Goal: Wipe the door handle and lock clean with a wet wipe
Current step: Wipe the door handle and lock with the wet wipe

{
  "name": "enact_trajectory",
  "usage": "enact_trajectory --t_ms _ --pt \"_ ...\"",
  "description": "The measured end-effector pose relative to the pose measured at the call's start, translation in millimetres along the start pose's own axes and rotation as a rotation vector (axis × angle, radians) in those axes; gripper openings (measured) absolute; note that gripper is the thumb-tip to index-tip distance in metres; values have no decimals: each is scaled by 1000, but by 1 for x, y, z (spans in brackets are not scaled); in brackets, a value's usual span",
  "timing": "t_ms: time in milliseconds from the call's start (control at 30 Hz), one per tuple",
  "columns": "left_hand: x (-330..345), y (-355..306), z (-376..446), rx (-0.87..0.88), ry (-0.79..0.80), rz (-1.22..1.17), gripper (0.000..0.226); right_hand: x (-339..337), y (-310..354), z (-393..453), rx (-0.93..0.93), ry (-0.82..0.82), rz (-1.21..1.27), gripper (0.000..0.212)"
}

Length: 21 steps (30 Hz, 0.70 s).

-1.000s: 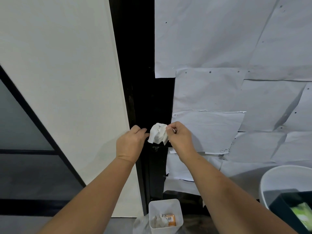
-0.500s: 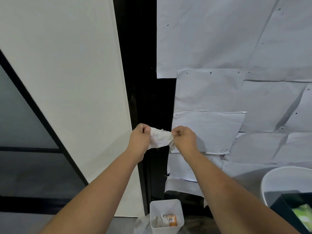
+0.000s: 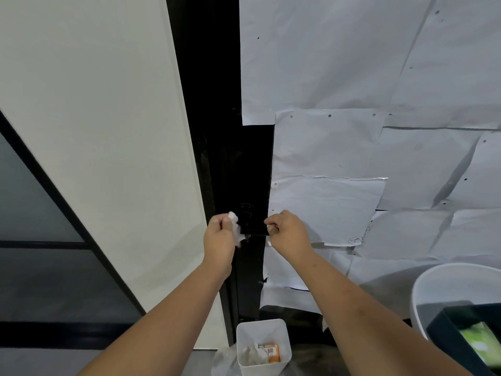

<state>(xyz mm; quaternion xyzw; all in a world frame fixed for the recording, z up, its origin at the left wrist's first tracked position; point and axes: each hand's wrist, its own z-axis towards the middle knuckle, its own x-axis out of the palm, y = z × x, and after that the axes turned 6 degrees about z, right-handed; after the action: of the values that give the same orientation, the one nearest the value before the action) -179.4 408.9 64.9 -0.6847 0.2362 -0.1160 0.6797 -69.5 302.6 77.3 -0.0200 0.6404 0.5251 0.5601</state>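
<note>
1. The left hand [image 3: 220, 237] has its fingers curled round a bunched white wet wipe [image 3: 235, 226], which shows above and to the right of the knuckles.
2. The right hand [image 3: 288, 232] has its fingers curled with thumb and forefinger pinched together at the right end of the door handle [image 3: 254, 231]. A sliver of white shows under the fingers, but whether that is wipe, or the paper behind, cannot be told.
3. The door handle is a dark lever lying level between the two hands, its long axis running left to right. The left hand and wipe sit just beside its left end, the right hand at its right end.
4. The lock [image 3: 246, 213] shows as a faint round ring on the black door stile [image 3: 230, 158], directly above the handle and just right of the wipe.
5. The hand carrying the wipe is the nearer one to both targets, so the next stroke looks to be a short rightward pass along the lever, or a small lift up onto the ring. Black parts on a black stile make the edges hard to read.
6. Further out, white paper sheets [image 3: 352, 77] cover the door to the right. A small white bin [image 3: 263, 346] holding crumpled wipes stands on the floor below, and a white tub [image 3: 433, 291] sits at the lower right.
</note>
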Motion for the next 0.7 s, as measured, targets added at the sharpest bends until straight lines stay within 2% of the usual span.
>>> enact_trajectory --t_ms 100,267,500,700 --pt "7 9 12 -2 128 -24 38 1 -2 -1 -19 -7 -24 27" --pt "21 16 9 35 14 -9 47 -1 -2 -1 -25 0 -25 27" --pt "37 40 20 -318 -57 -402 33 -2 -5 1 -29 -4 -1 25" --pt "35 36 24 -339 -55 -598 35 0 -8 2 -35 -1 9 26"
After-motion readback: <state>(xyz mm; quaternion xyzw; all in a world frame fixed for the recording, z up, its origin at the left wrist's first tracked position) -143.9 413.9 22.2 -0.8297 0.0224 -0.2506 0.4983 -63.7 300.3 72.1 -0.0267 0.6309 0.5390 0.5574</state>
